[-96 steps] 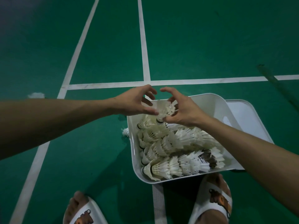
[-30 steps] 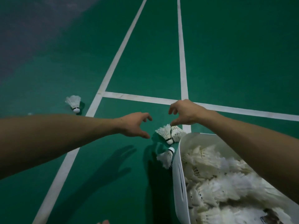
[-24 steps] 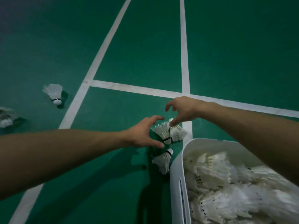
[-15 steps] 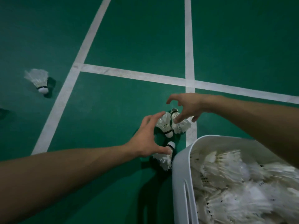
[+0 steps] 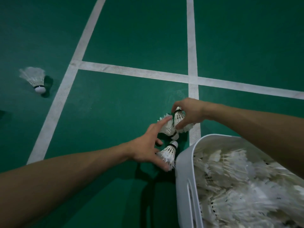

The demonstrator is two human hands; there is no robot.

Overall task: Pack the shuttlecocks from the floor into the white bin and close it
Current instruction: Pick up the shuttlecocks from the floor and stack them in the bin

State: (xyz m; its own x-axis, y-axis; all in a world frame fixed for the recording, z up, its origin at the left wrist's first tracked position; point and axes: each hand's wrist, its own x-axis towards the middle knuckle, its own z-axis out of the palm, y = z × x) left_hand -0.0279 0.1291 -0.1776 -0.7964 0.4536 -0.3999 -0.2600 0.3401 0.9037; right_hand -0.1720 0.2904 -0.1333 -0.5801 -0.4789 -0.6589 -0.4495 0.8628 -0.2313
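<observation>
The white bin stands at the lower right, heaped with white feather shuttlecocks. Three shuttlecocks lie on the green floor just off its left corner. My right hand pinches the farthest shuttlecock between thumb and fingers. My left hand is spread wide: its index finger touches the middle shuttlecock, and its thumb lies against the feathers of the nearest shuttlecock. One more shuttlecock lies alone far to the left.
White court lines cross the green floor ahead and to the left. The bin's lid is out of view. A dark shape sits at the far left edge, too cut off to identify.
Both hands came down onto the cluster beside the bin. My right hand's fingers closed around the far shuttlecock, and my left hand spread over the other two.
</observation>
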